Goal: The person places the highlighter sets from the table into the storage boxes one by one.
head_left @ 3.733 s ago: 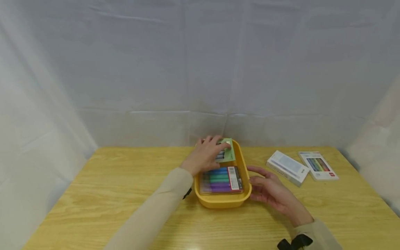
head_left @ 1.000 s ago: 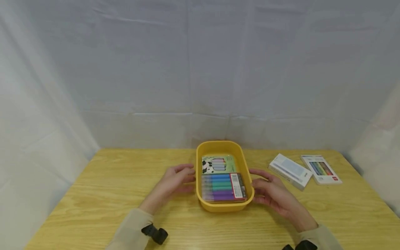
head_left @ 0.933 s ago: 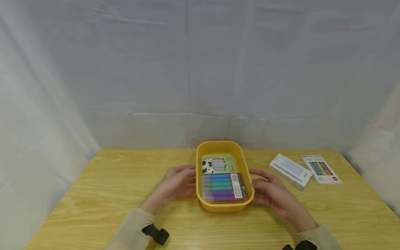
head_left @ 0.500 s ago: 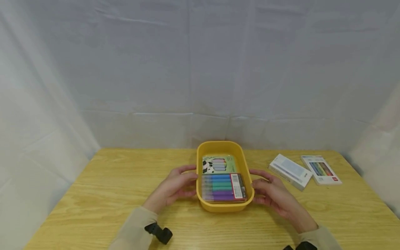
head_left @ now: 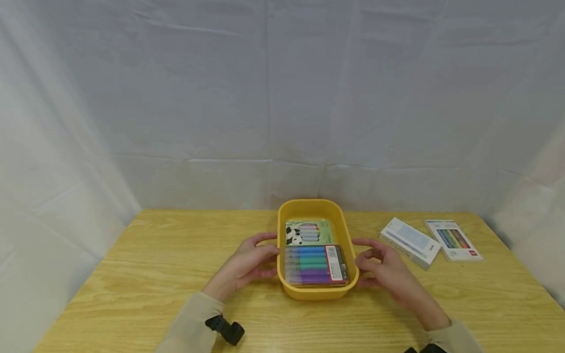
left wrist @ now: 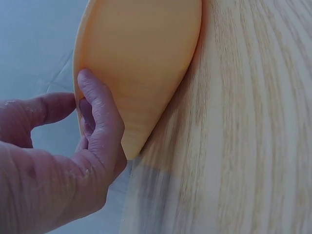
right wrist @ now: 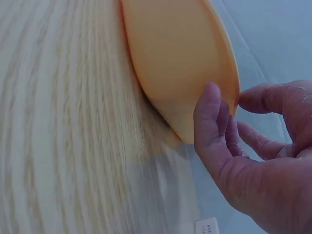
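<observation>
A yellow oval-cornered plastic tub stands on the wooden table in the head view. Inside it lie a clear pack of blue, green and purple markers and, behind that, a green panda-printed pack. My left hand has its fingertips at the tub's left side. In the left wrist view, thumb and fingers meet the outer wall just at the rim. On the opposite side, my right hand touches the right wall with loosely bent fingers; the right wrist view shows the same outer wall.
A white box and a white pack with a coloured window lie on the wooden table, right of the tub. A pale cloth hangs behind the table's back edge and along both sides.
My left hand has come out of the tub to its left side, then edged closer against the wall. The green pack now lies flat and uncovered. My right hand stays at the right side.
</observation>
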